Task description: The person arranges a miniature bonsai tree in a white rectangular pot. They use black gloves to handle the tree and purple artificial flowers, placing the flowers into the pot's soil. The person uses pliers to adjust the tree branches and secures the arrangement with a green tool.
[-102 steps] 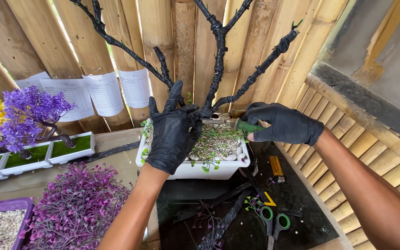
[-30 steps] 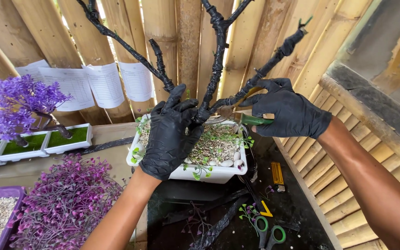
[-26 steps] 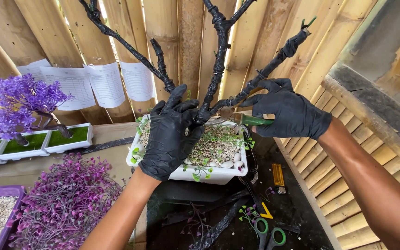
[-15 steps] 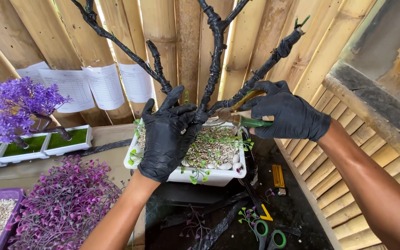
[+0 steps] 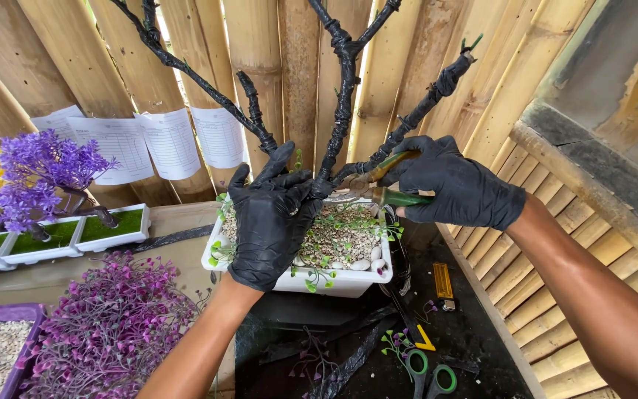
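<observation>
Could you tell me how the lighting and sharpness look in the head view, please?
Head view: even daylight, soft shadows; bright glare through the bamboo wall gaps near the top; left hand, right hand and black branches are sharp; wide-angle bending shows at the edges; the dark table loses detail.

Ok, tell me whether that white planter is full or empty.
Full. The white planter holds pebbles almost to its rim, with small green sprigs and the black-wrapped trunk rising upright out of them.
</observation>
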